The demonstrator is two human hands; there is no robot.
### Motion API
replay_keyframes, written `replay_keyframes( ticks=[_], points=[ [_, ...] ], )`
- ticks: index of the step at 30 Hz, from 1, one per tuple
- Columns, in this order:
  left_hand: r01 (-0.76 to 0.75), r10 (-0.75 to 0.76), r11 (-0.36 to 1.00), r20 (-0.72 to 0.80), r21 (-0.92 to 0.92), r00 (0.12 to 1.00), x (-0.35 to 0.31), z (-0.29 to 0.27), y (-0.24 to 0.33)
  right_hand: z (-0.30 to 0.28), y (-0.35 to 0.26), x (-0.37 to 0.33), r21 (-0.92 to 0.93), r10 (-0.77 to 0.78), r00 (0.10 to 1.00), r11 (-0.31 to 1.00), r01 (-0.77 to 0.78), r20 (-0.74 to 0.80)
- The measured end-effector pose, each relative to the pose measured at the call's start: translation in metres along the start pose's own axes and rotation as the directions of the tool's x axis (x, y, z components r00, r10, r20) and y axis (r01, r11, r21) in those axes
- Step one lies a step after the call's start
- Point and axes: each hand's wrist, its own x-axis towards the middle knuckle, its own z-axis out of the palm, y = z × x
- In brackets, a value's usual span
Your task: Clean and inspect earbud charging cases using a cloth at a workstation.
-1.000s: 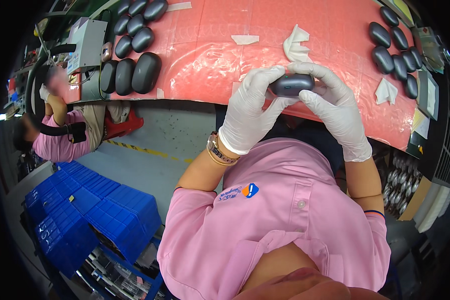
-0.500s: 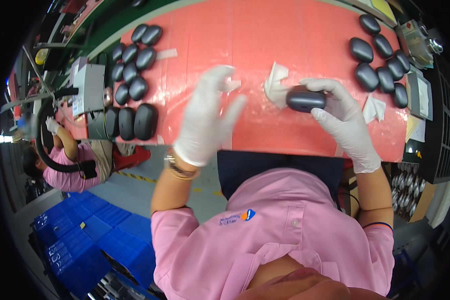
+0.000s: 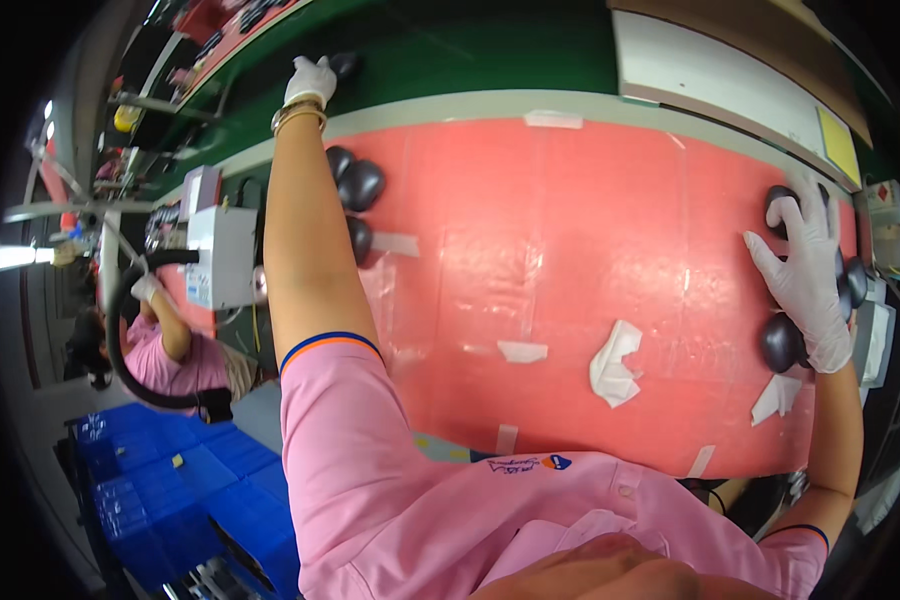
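My left hand point(image 3: 312, 82), in a white glove, is stretched far out over the green surface beyond the table. Its fingers are curled at a dark grey, pebble-shaped case point(image 3: 344, 66), which is partly hidden by the hand. At the right end of the table, my gloved right hand point(image 3: 808, 270) is over a cluster of similar cases, its thumb and fingers spread. Its index finger crosses in front of one dark case point(image 3: 776, 196). Another case point(image 3: 779, 342) lies below the hand, near the wrist.
More dark cases point(image 3: 361, 185) lie at the table's left end, partly behind my left arm. A crumpled white cloth point(image 3: 615, 365) and a smaller white piece point(image 3: 776, 398) rest on the red table cover point(image 3: 560, 260). A co-worker point(image 3: 175, 350) sits to the left, beyond a grey box point(image 3: 220, 257).
My left hand has gone from above the table to the far green surface. The case is no longer in my right hand, which has moved right to the cluster. The view has shifted forward.
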Motion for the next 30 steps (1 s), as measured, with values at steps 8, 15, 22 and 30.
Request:
replay_keyframes(
  ticks=[8, 15, 22, 30],
  points=[
    [-0.395, 0.395, 0.919, -0.049, 0.006, 0.918, -0.008, -0.009, -0.012, 0.013, -0.003, -0.004, 0.142, 0.014, 0.996, 0.99, -0.002, -0.087],
    [-0.66, 0.269, 0.322, -0.602, -0.679, 0.752, -0.293, -0.143, 0.065, -0.063, -0.044, -0.049, 0.436, 0.162, 0.964, 0.898, -0.057, -0.21],
    [-0.783, 0.734, 0.408, -0.342, -0.469, 0.587, -0.529, -0.078, 0.043, -0.081, -0.16, -0.111, 0.889, -0.137, 0.941, 0.392, -0.235, 0.309],
    [0.502, 0.789, 0.119, 0.388, -0.857, 0.476, -0.564, -0.075, 0.01, -0.07, -0.171, -0.175, 0.969, -0.194, 0.979, 0.245, -0.018, 0.067]
  ],
)
